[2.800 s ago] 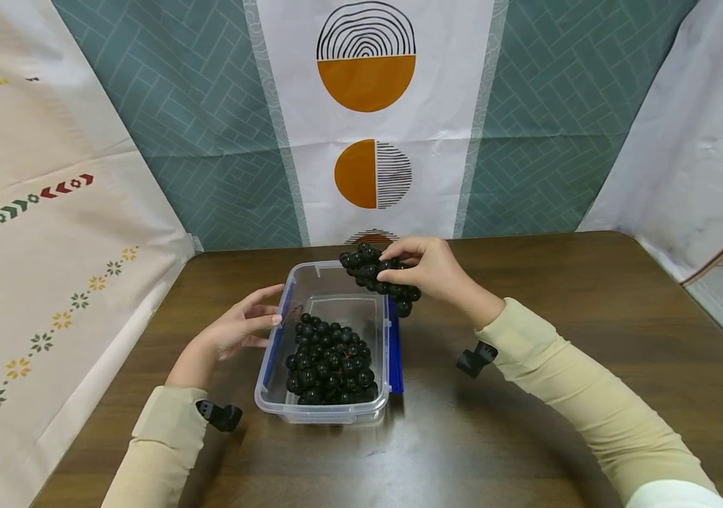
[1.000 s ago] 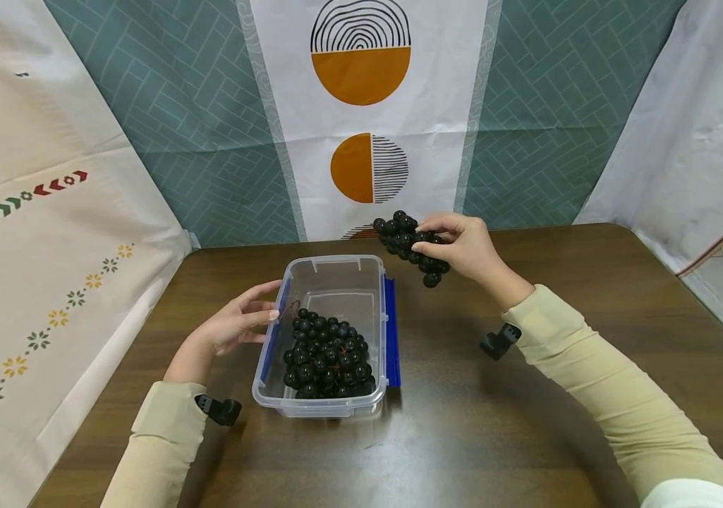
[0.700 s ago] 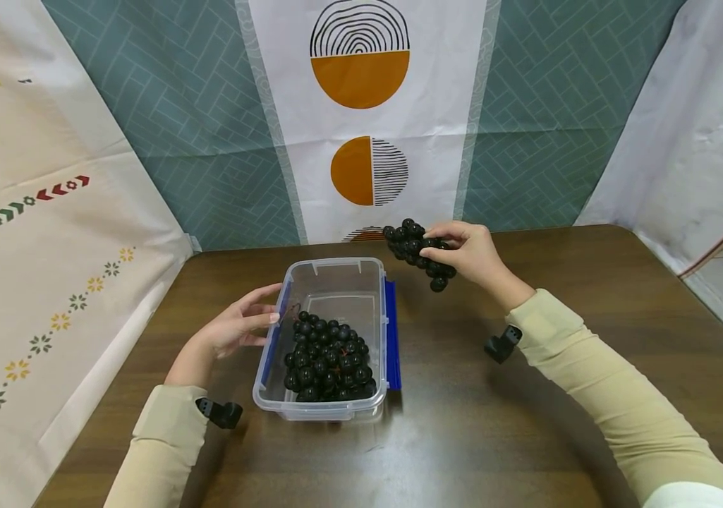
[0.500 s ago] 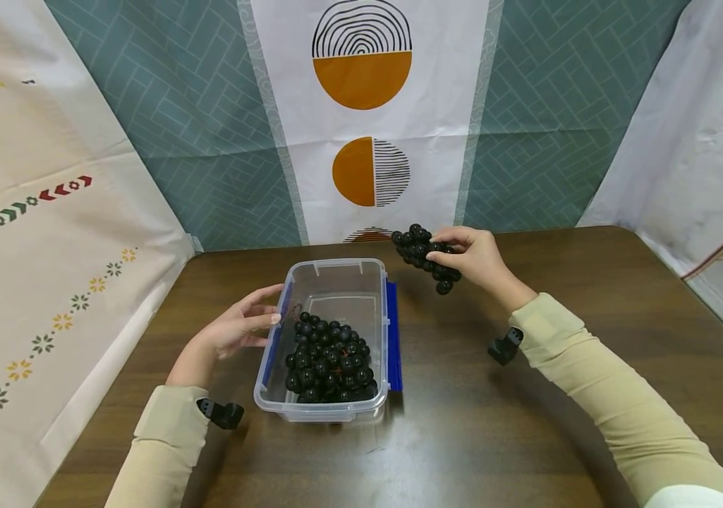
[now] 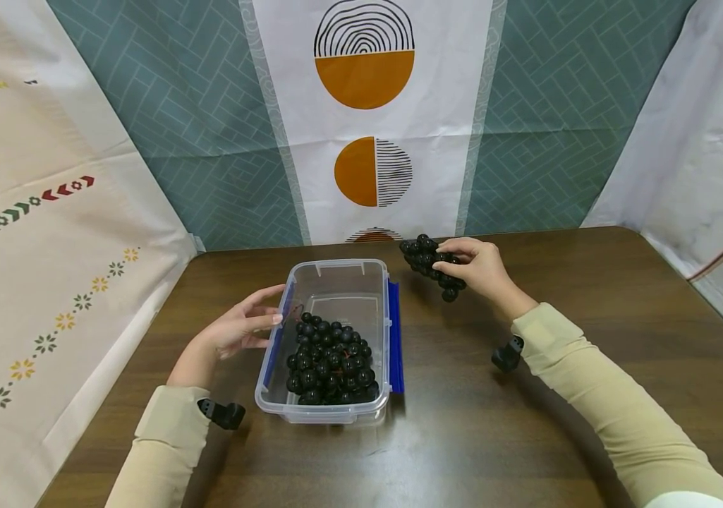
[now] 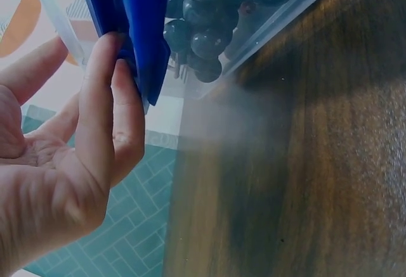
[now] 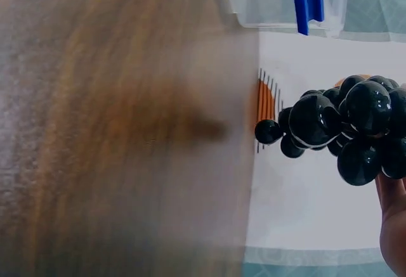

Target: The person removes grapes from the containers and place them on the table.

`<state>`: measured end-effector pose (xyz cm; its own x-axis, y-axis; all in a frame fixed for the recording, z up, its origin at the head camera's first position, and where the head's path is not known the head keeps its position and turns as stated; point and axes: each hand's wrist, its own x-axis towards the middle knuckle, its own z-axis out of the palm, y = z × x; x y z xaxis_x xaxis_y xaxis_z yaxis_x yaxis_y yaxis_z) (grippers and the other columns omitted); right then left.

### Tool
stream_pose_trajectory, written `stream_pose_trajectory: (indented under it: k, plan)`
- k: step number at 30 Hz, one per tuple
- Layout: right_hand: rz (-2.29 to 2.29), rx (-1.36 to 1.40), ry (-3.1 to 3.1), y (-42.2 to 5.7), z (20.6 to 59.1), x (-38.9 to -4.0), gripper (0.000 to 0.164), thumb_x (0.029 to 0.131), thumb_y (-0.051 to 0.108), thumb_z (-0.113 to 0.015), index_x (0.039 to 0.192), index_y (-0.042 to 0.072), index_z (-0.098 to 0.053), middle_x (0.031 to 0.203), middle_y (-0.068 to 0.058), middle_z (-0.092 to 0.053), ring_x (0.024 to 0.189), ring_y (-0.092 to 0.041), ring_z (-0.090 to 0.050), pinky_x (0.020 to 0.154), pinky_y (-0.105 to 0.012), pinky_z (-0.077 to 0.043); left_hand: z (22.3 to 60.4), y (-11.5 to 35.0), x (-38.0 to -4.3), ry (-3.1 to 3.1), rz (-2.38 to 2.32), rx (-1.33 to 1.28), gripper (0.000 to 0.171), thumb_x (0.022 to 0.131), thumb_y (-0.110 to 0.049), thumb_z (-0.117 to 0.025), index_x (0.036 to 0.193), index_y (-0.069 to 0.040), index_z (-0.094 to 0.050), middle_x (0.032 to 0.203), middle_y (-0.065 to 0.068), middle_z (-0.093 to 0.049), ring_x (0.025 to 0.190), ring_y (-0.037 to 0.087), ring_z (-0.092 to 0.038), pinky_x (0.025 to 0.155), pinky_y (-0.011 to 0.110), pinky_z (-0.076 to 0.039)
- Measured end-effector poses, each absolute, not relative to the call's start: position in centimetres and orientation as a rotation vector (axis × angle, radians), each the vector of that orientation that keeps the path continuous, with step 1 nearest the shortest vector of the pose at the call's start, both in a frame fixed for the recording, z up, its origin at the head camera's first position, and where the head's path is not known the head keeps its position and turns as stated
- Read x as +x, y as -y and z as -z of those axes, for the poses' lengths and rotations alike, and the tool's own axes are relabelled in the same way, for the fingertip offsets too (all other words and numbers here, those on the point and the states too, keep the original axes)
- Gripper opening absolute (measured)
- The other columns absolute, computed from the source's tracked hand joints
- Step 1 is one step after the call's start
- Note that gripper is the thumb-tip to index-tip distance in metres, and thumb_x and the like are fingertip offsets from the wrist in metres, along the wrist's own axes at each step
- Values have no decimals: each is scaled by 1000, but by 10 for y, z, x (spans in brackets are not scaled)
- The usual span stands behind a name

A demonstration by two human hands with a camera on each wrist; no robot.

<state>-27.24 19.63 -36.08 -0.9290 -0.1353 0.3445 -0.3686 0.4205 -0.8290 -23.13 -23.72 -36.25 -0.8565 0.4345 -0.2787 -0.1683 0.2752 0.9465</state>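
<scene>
A clear plastic container (image 5: 351, 282) with blue side latches holds a heap of dark grapes (image 5: 332, 363) in its near half. At its left side is my left hand (image 5: 243, 324); the fingertips touch the wall and the blue latch (image 6: 143, 23), as the left wrist view shows. My right hand (image 5: 478, 268) pinches a smaller bunch of dark grapes (image 5: 423, 255) between thumb and fingers, right of the container's far end and low over the table. In the right wrist view the held bunch (image 7: 358, 125) hides most of the fingers.
The wooden table (image 5: 526, 437) carries the container left of its middle. A patterned cloth (image 5: 209, 141) hangs along the back edge, and a white embroidered cloth (image 5: 50, 282) covers the left side. Another pale cloth (image 5: 710, 141) hangs at the right.
My right hand has moved from over the container's far right corner to the right with the bunch, then down toward the table. My left hand has stayed at the container's side.
</scene>
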Motion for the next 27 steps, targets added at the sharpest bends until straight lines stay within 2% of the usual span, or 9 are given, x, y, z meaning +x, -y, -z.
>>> stream_pose_trajectory:
  k: [4, 6, 10, 14, 27]
  plan:
    - [-1517, 443, 2448, -197, 366, -274, 32, 79, 14, -77, 106, -1, -71, 117, -17, -64, 105, -26, -60, 81, -10, -48, 362, 237, -231, -2040, -1624, 227, 70, 96, -15, -56, 153, -19, -15, 135, 26, -38, 102, 23, -61, 83, 40, -54]
    - [-1504, 448, 2459, -198, 369, -274, 31, 79, 14, -77, 106, -1, -71, 116, -17, -64, 104, -26, -60, 80, -10, -48, 362, 236, -231, -2024, -1634, 220, 70, 96, -14, -56, 153, -19, -15, 133, 24, -39, 100, 22, -61, 82, 40, -54]
    - [-1483, 450, 2480, -199, 374, -275, 31, 80, 13, -77, 107, 0, -71, 116, -17, -64, 106, -28, -61, 86, -26, -52, 363, 237, -231, -2001, -1648, 209, 70, 96, -13, -55, 153, -20, -15, 128, 19, -43, 100, 21, -62, 80, 39, -55]
    - [-1465, 452, 2493, -199, 377, -275, 30, 80, 12, -77, 107, 0, -70, 117, -17, -64, 107, -30, -61, 89, -42, -51, 363, 237, -231, -1986, -1649, 210, 71, 96, -13, -55, 153, -20, -14, 127, 17, -44, 103, 22, -62, 80, 37, -55]
    - [-1454, 453, 2575, -201, 390, -272, 29, 81, 14, -76, 107, 1, -70, 118, -19, -64, 107, -33, -59, 91, -46, -50, 364, 237, -231, -1959, -1668, 233, 69, 97, -11, -53, 153, -20, -13, 125, 18, -46, 100, 20, -64, 79, 37, -56]
